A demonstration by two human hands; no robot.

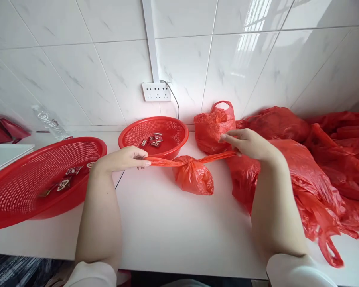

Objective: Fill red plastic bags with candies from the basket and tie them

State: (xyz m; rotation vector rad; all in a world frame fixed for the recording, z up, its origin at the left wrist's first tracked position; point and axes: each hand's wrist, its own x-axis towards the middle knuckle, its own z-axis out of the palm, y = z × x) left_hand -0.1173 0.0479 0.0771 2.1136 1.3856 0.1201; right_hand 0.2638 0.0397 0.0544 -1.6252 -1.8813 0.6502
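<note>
A small filled red plastic bag (194, 177) rests on the white table in front of me, its neck gathered into a knot. Both handles are stretched out sideways from that knot. My left hand (127, 158) pinches the end of one handle, its fingers closed. At the other side my right hand (248, 144) grips the opposite handle, with the index finger and thumb reaching toward a tied red bag behind. What the small bag contains is hidden by the plastic.
Two red plastic baskets, a large one (48, 153) at left and a smaller one (124, 137) by the wall, hold several small wrapped packets. Red plastic bags (314, 171) pile up on the right. A clear bottle (52, 124) leans at back left. A power socket (157, 92) is on the tiled wall.
</note>
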